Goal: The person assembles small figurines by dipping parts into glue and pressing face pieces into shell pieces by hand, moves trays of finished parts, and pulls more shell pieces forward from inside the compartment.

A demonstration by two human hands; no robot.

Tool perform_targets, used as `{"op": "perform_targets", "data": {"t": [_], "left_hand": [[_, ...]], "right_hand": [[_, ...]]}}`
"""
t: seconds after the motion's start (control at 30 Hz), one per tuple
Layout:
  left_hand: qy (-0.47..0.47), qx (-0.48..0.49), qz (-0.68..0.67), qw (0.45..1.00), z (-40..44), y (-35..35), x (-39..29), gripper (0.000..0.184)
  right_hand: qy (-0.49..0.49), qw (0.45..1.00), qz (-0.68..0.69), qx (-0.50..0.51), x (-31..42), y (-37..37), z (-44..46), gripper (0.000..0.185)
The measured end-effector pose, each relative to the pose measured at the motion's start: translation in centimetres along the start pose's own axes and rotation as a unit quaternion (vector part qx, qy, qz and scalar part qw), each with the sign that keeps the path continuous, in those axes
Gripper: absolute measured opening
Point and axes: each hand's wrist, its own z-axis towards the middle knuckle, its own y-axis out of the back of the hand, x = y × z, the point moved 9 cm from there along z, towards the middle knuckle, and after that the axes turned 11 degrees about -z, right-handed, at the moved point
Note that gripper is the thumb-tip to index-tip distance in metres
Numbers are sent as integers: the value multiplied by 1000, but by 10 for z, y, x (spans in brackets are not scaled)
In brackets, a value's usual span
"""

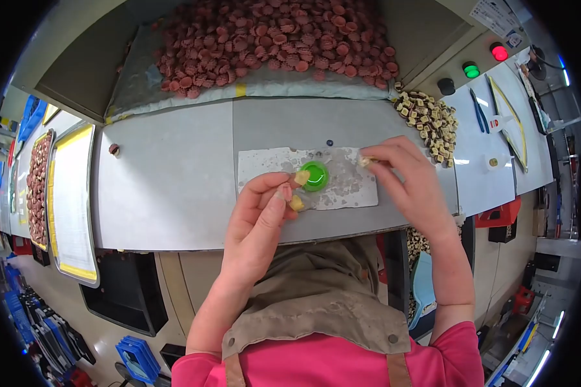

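Right hand (407, 184): thumb and index pinching a small pale piece (365, 160) at the fingertips, over the right end of the stained white sheet (355, 187). Left hand (257, 222): fingers curled, thumb in; yellow bits (301, 177) at its fingertips, just by the green cup (319, 177). Can't tell if those are gripped or worn. Cup is between the hands. Writing: machine label (494, 16) far right too small to read; same for the red mark on the white bottle (496, 124). Piece looks whitish-yellow, detail blurred, partly hidden by the fingers. Pale-and-dark pieces (429, 126) heaped on the table (168, 187), far right; reddish-brown shells (277, 42) piled at far side.
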Motion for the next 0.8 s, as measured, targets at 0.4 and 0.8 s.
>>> {"op": "perform_targets", "data": {"t": [0.4,0.8], "left_hand": [[54,18,-55,997,4,3,4,32],[74,19,-75,994,5,4,7,32]], "right_hand": [[163,985,-57,14,58,-46,12,23],[-46,944,326,33,28,-50,6,22]]}}
